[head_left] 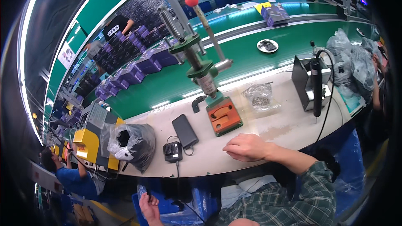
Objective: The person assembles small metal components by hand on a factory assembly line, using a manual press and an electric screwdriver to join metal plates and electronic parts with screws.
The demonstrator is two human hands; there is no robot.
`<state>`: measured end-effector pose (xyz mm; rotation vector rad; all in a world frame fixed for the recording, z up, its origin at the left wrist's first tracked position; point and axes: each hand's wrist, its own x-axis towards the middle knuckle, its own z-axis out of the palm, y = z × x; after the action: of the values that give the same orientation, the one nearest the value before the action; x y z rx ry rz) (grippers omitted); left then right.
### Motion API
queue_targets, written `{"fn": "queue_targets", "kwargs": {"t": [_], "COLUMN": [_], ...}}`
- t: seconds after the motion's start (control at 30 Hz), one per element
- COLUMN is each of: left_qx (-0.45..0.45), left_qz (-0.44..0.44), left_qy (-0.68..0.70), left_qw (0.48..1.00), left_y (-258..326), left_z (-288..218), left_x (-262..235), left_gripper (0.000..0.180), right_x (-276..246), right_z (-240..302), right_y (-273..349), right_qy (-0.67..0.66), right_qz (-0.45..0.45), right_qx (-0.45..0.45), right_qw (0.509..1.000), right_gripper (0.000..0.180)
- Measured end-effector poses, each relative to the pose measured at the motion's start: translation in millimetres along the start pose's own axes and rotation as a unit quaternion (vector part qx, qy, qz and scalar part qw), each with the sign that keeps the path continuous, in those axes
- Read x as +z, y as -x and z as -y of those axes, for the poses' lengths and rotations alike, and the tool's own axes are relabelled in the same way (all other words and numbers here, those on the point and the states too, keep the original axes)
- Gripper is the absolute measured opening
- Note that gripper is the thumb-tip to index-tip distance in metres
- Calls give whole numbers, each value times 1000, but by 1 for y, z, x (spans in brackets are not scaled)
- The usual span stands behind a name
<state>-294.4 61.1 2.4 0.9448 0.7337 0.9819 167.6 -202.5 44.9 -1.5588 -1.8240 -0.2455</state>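
My right hand (246,147) rests over the bench's front edge, its fingers curled together; whatever they may hold is hidden. Just beyond it stands a green hand press (201,69) with a red ball (191,0) on its lever and an orange fixture block (222,115) at its base. Low at the left, below the bench edge, my left hand (149,209) has bent fingers closed around something small and dark that I cannot make out. A bit of clear plastic (141,190) shows beside those fingertips. Left of the press lie a black rectangular box (184,130) and a small black corded device (172,152).
An open plastic bag (142,142) of black and white parts stands left. Behind my right hand lies a clear bag of small metal pieces (260,98). A black electric screwdriver (316,86) hangs by a metal box (303,81). Purple boxes (136,72) and a plate (267,46) sit on the green conveyor.
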Motion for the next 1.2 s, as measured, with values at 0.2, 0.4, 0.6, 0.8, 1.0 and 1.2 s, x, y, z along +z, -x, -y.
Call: {"fn": "queue_targets", "kwargs": {"t": [0.2,0.4,0.6,0.8,1.0,1.2], "left_qx": [-18,36,50,-1,179,368], "left_qz": [186,213,222,187,105,128], "left_qy": [-76,-183,-330,-317,-624,-464], "left_qw": [979,959,916,930,753,795], "left_y": [-9,-57,-90,-91,-107,-113], "left_z": [41,101,105,106,123,153], "left_x": [208,314,336,364,375,372], "left_gripper": [18,24,37,41,37,31], "right_x": [-25,-50,-31,-24,-28,-27], "right_z": [-50,-125,-149,-155,-148,-148], "right_y": [8,29,20,29,26,28], "right_qy": [125,194,202,199,176,183], "right_qz": [-86,46,-21,-61,-69,-71], "right_qx": [238,353,373,352,352,336], "right_qw": [959,914,905,912,917,921], "right_gripper": [11,12,14,16,16,18]}}
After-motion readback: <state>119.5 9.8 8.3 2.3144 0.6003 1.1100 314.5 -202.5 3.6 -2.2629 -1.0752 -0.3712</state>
